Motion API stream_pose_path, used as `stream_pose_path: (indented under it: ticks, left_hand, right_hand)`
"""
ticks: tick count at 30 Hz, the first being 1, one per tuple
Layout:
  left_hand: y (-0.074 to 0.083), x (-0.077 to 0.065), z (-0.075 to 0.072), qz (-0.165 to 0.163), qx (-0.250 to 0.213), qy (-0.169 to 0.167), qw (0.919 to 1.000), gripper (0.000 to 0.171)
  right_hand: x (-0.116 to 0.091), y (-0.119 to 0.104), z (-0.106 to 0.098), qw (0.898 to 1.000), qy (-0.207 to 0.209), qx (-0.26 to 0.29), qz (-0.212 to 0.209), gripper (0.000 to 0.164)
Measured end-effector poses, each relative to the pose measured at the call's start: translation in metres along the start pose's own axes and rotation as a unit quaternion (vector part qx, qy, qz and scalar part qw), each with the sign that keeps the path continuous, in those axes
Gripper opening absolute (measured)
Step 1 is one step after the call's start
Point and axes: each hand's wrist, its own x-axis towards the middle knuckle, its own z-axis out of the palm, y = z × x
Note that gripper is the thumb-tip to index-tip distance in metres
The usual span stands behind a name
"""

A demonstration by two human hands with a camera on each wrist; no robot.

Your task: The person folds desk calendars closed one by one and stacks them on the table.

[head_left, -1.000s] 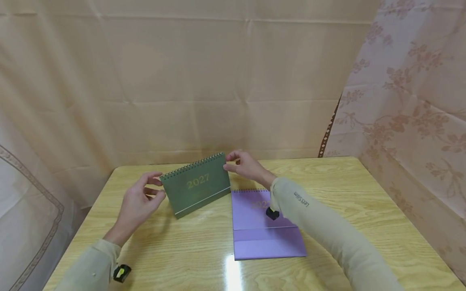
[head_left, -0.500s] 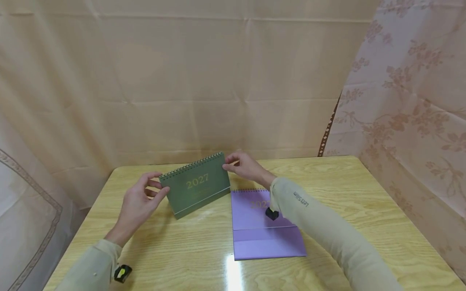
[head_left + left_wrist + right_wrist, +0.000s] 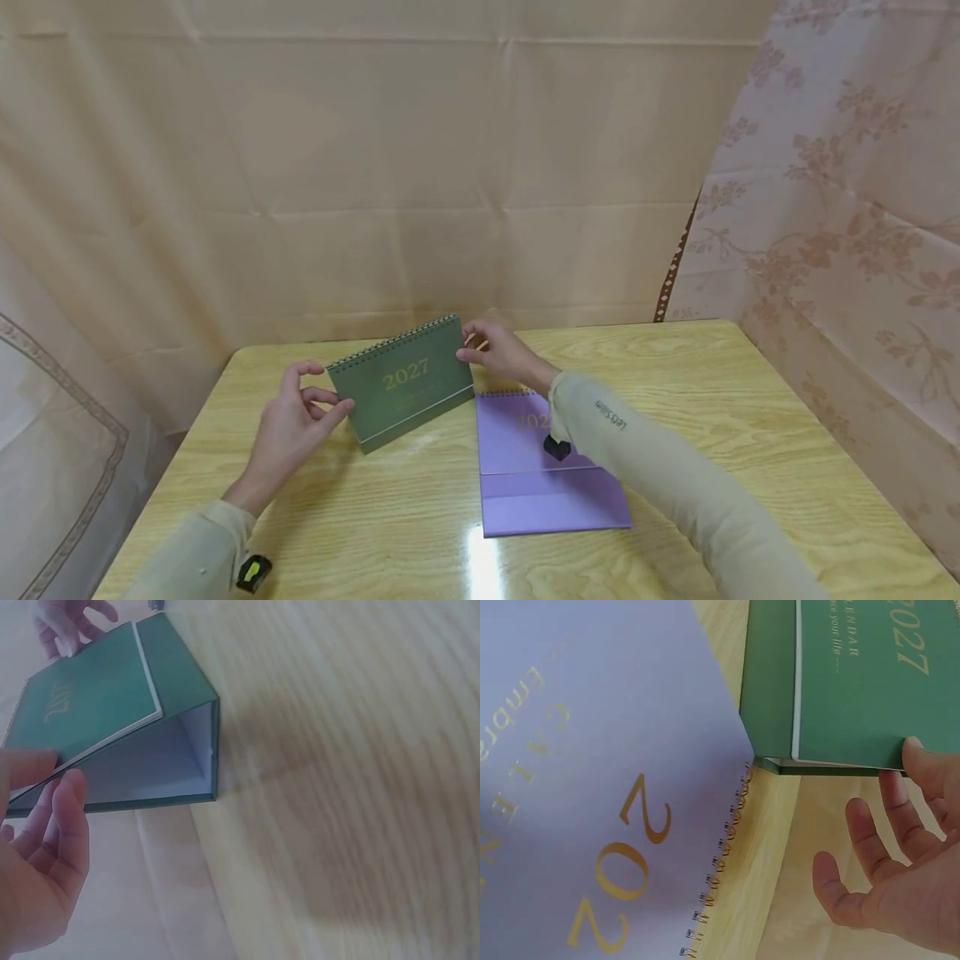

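Observation:
A green desk calendar (image 3: 405, 383) marked 2027 in gold stands as a tent on the table, angled, its spiral binding on top. My left hand (image 3: 296, 433) is at its left side, thumb on the front cover's edge and fingertips close by; in the left wrist view the calendar's open triangular side shows beside these fingers (image 3: 71, 799). My right hand (image 3: 498, 350) pinches the right side near the top; in the right wrist view its thumb (image 3: 924, 769) lies on the cover, the other fingers spread behind. A purple desk calendar (image 3: 517, 504) stands nearer me, partly under my right forearm.
The wood-grain table (image 3: 750, 433) has rounded far corners. A beige curtain (image 3: 360, 167) hangs along its back, and a floral cloth (image 3: 847, 250) hangs at the right. A white cloth (image 3: 52, 450) is at the left.
My left thumb has come forward onto the green calendar's cover edge. My right hand has slid slightly down its right side. Both calendars stay almost in place.

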Motion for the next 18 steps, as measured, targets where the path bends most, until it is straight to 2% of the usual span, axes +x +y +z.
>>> stream_pose_path:
  ticks: [8,18]
  left_hand:
    - [-0.0046,-0.0018,0.0045,-0.011,0.018,-0.013,0.9997,0.035]
    - [-0.0073,-0.0001,0.004,-0.009,0.045,-0.042,0.9981,0.021]
  right_hand:
    - [-0.0013,-0.0015,0.0005,1.0,-0.001,-0.013,0.001,0.016]
    - [0.0,-0.0012,0.001,1.0,-0.005,-0.013,0.006,0.016]
